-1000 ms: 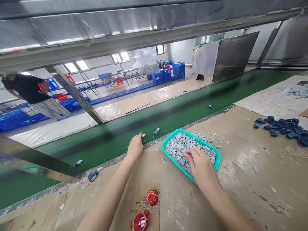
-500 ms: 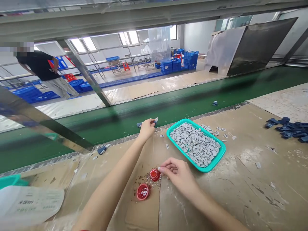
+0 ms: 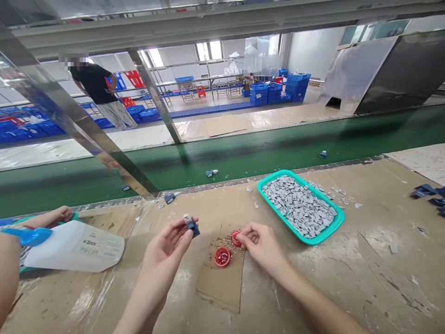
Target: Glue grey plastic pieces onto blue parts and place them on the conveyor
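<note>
My left hand [image 3: 170, 239] is raised over the table, its thumb and fingers closed on a small dark blue plastic part [image 3: 193, 227] with a pale grey end. My right hand [image 3: 262, 241] keeps a pinch at a small red cap [image 3: 235, 238]; its fingertips largely hide the small pale plastic piece seen between them earlier. A second red cap [image 3: 222, 256], with shiny liquid inside, stands close by on a cardboard piece [image 3: 222, 287]. To the right of these caps, a turquoise basket [image 3: 340, 218] holds a heap of small grey plastic pieces [image 3: 299, 204].
Beyond the table runs a green conveyor belt [image 3: 264, 148] carrying several blue parts. At left, another person's hand [image 3: 62, 214] is near a white jug [image 3: 79, 246]. Dark blue parts [image 3: 426, 190] lie at far right. A metal post [image 3: 114, 162] slants down to the belt's edge.
My left hand has drawn back from the belt with a blue part. My right fingertips have come onto the red cap. The view has shifted left, showing another person's hand.
</note>
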`<state>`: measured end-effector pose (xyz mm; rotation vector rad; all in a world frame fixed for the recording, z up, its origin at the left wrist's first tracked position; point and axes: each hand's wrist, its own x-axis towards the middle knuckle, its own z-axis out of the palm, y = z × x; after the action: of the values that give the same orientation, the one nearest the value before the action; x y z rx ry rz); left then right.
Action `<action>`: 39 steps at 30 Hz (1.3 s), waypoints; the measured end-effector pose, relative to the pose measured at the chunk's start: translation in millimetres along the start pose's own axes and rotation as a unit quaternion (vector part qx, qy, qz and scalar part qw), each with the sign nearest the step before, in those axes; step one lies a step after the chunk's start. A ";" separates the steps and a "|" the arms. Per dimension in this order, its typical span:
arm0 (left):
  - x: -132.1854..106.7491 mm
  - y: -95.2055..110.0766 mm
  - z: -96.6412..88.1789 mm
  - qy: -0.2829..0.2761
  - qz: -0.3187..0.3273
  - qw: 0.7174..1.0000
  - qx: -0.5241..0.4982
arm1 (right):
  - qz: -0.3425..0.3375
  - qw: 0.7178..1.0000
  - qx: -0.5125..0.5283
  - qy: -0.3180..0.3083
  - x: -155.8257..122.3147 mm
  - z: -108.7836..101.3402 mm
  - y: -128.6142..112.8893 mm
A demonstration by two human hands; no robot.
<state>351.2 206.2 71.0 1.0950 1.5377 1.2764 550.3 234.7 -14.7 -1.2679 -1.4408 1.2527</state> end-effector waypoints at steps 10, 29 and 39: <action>-47.5 -26.4 39.2 0.082 -0.100 0.979 -0.156 | 0.102 0.974 0.194 -0.065 -6.1 -12.5 -17.9; -51.5 -30.5 71.3 0.121 -0.026 0.980 -0.154 | 0.091 0.948 0.261 -0.161 -24.4 -12.3 -31.7; -46.8 -27.0 63.4 -0.002 -0.015 0.994 -0.110 | 0.115 0.949 0.215 -0.203 -23.8 -15.9 -28.8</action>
<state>421.5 174.9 39.1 0.9289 1.3678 1.3864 564.6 213.8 17.0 -0.9289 -1.2114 1.9519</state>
